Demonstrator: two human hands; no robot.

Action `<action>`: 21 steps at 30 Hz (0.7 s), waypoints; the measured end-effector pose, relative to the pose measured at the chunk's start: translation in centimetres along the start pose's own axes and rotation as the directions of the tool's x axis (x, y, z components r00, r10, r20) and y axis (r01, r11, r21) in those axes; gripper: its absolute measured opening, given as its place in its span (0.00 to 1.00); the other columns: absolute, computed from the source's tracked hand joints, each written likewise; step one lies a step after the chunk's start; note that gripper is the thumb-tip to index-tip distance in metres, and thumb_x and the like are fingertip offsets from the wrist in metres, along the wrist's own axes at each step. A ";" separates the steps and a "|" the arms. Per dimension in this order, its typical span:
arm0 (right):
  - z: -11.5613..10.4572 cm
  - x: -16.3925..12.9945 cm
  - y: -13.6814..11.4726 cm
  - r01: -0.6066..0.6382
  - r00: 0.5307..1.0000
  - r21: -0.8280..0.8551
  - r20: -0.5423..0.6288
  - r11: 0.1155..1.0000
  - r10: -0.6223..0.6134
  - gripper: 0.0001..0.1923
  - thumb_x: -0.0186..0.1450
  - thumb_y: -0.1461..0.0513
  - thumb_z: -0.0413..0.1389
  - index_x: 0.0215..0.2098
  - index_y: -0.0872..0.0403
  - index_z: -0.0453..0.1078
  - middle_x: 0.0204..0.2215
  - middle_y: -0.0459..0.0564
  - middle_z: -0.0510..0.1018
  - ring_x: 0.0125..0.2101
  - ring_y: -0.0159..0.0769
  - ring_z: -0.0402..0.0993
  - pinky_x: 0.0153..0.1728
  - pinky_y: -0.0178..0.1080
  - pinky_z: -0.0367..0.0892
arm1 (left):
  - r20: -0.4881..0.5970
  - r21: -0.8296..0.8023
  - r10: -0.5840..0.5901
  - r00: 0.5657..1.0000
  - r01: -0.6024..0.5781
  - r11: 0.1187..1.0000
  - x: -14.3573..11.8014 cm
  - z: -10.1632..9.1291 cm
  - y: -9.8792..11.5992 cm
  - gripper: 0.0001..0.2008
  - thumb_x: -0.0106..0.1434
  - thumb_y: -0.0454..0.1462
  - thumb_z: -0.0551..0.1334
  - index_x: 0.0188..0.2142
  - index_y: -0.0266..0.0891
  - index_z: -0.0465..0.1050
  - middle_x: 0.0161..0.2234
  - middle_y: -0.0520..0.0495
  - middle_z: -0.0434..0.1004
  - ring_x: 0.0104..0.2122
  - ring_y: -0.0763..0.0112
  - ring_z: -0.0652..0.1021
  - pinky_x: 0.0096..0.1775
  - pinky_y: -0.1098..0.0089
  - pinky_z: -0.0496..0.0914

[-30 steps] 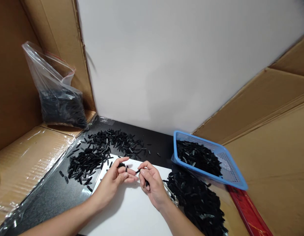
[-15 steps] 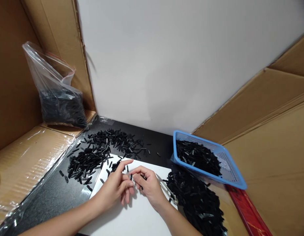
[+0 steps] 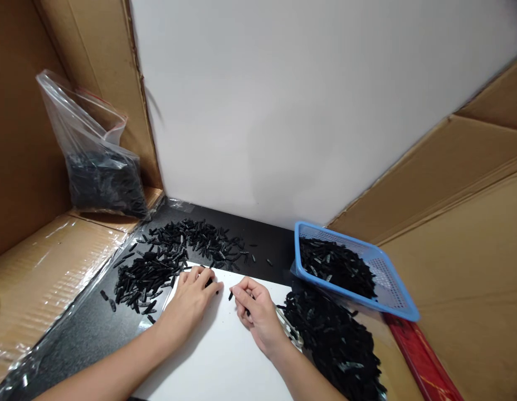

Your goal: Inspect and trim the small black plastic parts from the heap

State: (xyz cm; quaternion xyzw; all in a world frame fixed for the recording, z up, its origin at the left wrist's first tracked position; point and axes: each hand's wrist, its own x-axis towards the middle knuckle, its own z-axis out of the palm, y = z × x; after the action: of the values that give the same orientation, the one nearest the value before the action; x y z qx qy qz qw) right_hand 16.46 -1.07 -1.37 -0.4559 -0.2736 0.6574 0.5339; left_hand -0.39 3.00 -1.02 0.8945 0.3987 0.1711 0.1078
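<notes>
Turned palm-down and drawn apart from its partner since half a second ago, the left hand [image 3: 190, 305] now covers the far left part of a flat white rectangular board [image 3: 237, 367], its fingers bent around a few small black pieces [image 3: 209, 283]; whether it grips any of them or merely touches them I cannot tell; the right hand [image 3: 258, 314], near where it was, pinches one slim black sliver [image 3: 230, 296] between thumb and forefinger, leaving most of its length exposed, probably so that it can be seen and turned freely; its other fingers curl over further dark bits [image 3: 247, 312], seemingly to store them in the palm; just beside its wrist lies a silvery metal tool [image 3: 295, 334], partly hidden, its kind unclear; the pale board presumably makes such dark scraps easier to tell apart; beyond its left and far edges, loose black pieces [image 3: 150, 273] spread over a speckled black tabletop [image 3: 91, 334]; to the right sits a thick black heap [image 3: 337, 345], and behind it a blue perforated plastic basket [image 3: 389, 278] partly filled with similar pieces; farther left, a clear zip-top plastic bag [image 3: 102, 172], dark at the bottom, leans against brown cardboard panels [image 3: 85, 39], likely for support.
</notes>
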 end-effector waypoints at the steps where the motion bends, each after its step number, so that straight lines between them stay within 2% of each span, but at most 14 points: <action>1: 0.0 0.0 -0.1 -0.004 1.000 0.014 0.004 1.000 0.004 0.18 0.53 0.54 0.67 0.23 0.54 0.64 0.12 0.36 0.64 0.11 0.19 0.43 0.12 0.28 0.37 | 0.004 0.010 0.016 1.000 -0.016 1.000 -0.1 -0.1 0.0 0.11 0.67 0.30 0.55 0.41 0.44 0.74 0.41 0.45 0.74 0.42 0.60 0.67 0.40 0.61 0.56; 7: -0.2 0.1 -0.2 -0.022 0.999 0.081 0.035 0.996 0.019 0.19 0.53 0.53 0.67 0.23 0.55 0.64 0.12 0.36 0.64 0.11 0.18 0.43 0.13 0.28 0.36 | -0.023 -0.074 -0.010 1.000 0.008 0.997 -0.2 -0.4 0.0 0.10 0.67 0.30 0.55 0.34 0.42 0.72 0.42 0.45 0.75 0.42 0.60 0.68 0.41 0.61 0.56; 10: -0.2 0.2 -0.2 -0.019 0.999 0.104 0.033 0.994 0.016 0.20 0.52 0.54 0.68 0.22 0.55 0.63 0.12 0.36 0.64 0.11 0.18 0.43 0.13 0.28 0.36 | -0.042 -0.266 -0.061 0.997 0.048 0.963 -0.1 -0.6 0.3 0.09 0.65 0.31 0.55 0.34 0.43 0.72 0.40 0.47 0.76 0.41 0.61 0.70 0.41 0.63 0.59; 12: -0.2 0.3 -0.3 -0.017 0.999 0.119 0.035 0.993 0.013 0.19 0.52 0.54 0.68 0.23 0.55 0.63 0.12 0.36 0.64 0.11 0.18 0.42 0.13 0.28 0.36 | -0.001 -0.456 -0.149 0.989 0.133 0.880 -0.1 -0.9 0.7 0.07 0.64 0.32 0.56 0.32 0.43 0.71 0.34 0.48 0.76 0.36 0.63 0.72 0.37 0.65 0.62; 14: -0.3 0.4 -0.4 -0.017 0.999 0.135 0.040 0.991 0.012 0.19 0.52 0.55 0.68 0.24 0.55 0.64 0.13 0.36 0.64 0.12 0.18 0.41 0.13 0.28 0.35 | 0.093 -0.650 -0.258 0.962 0.255 0.716 -0.1 -1.2 1.2 0.05 0.64 0.35 0.57 0.31 0.42 0.70 0.29 0.50 0.75 0.30 0.67 0.72 0.32 0.69 0.63; 16: -0.3 0.5 -0.4 -0.017 0.999 0.150 0.040 0.989 0.011 0.18 0.53 0.54 0.68 0.25 0.55 0.64 0.13 0.36 0.64 0.12 0.18 0.41 0.13 0.28 0.35 | 0.198 -0.807 -0.329 0.923 0.344 0.480 0.0 -1.2 1.6 0.05 0.63 0.39 0.60 0.32 0.41 0.69 0.27 0.50 0.76 0.26 0.69 0.73 0.29 0.71 0.64; 19: -0.3 0.5 -0.4 -0.023 0.999 0.136 0.036 0.990 0.018 0.19 0.52 0.53 0.68 0.26 0.55 0.65 0.13 0.36 0.64 0.12 0.18 0.41 0.13 0.28 0.36 | 0.303 -0.918 -0.377 0.875 0.374 0.130 0.3 -0.8 2.0 0.10 0.58 0.42 0.67 0.34 0.39 0.70 0.27 0.49 0.78 0.25 0.70 0.75 0.29 0.71 0.67; 21: -0.1 0.4 -0.2 -0.025 0.999 0.090 0.032 0.996 0.023 0.19 0.51 0.53 0.68 0.26 0.55 0.66 0.12 0.36 0.65 0.11 0.19 0.42 0.13 0.28 0.36 | 0.350 -0.928 -0.400 0.847 0.372 -0.023 0.5 -0.4 2.2 0.14 0.52 0.42 0.71 0.33 0.38 0.71 0.24 0.50 0.78 0.24 0.70 0.76 0.30 0.71 0.68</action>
State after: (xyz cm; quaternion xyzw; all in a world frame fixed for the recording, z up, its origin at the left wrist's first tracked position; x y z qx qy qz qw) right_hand 16.68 -0.67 -1.35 -0.4242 -0.2463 0.6825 0.5418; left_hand 1.24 1.96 0.21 0.4419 0.4141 0.3623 0.7085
